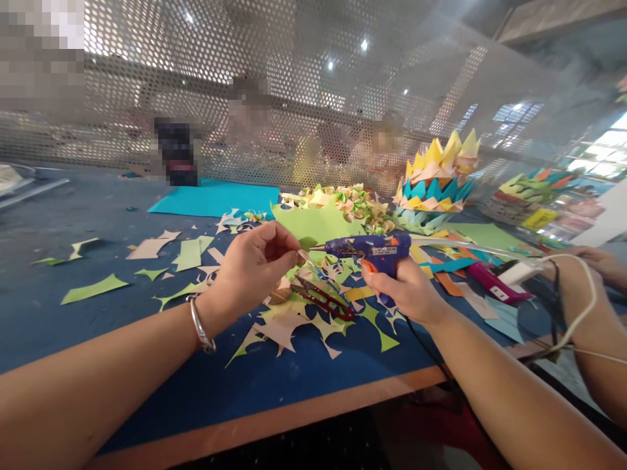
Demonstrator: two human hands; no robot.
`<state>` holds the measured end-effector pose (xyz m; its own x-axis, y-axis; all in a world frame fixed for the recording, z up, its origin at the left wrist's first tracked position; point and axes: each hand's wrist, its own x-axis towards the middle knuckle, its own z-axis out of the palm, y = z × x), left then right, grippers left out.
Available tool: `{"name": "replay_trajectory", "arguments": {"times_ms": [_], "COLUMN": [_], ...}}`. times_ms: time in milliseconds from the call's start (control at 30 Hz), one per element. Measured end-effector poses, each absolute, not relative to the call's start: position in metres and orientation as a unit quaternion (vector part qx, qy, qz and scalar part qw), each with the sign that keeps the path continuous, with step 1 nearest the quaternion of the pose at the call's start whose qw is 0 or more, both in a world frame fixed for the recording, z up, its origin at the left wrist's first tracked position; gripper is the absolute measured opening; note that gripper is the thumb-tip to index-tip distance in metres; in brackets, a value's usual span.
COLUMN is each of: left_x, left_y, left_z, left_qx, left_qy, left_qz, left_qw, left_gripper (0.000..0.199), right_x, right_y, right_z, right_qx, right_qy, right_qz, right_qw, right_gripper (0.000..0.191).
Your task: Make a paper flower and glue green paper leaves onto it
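Note:
My right hand is wrapped round a dark blue glue gun, a finger at its orange trigger. Its nozzle points left and a clear glue stick sticks out at the back. Just off the nozzle tip, my left hand is closed in a pinch on a thin pale strip; its exact kind is too small to tell. Below the hands, dark red thread snips lie on green and pale pink paper scraps.
Paper scraps litter the blue table. Behind are a turquoise sheet, a curled-paper pile and a pointed paper stack. A perforated screen stands beyond. At right are a magenta device, cables and another person's arm.

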<state>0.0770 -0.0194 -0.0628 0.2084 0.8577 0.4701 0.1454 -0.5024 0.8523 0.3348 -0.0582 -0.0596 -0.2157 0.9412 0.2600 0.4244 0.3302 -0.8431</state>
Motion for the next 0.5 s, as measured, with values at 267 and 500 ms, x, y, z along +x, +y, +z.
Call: {"name": "replay_trajectory", "arguments": {"times_ms": [267,500], "left_x": [0.0782,0.0774], "left_y": [-0.0219,-0.0220], "left_z": [-0.0629,-0.0625], "left_qx": [0.711,0.716], "left_qy": [0.362,0.364], "left_qz": [0.501,0.492], "left_qw": [0.335,0.334], "left_gripper": [0.012,0.012], "right_x": [0.3326,0.3329], "right_y": [-0.0597,-0.0592], "right_z": [-0.0574,-0.0576], "right_qx": [-0.492,-0.492], "right_qy": [-0.731,-0.745], "right_qz": [0.283,0.262], "right_qw": [0.379,0.368], "right_gripper": [0.028,0.030]}}
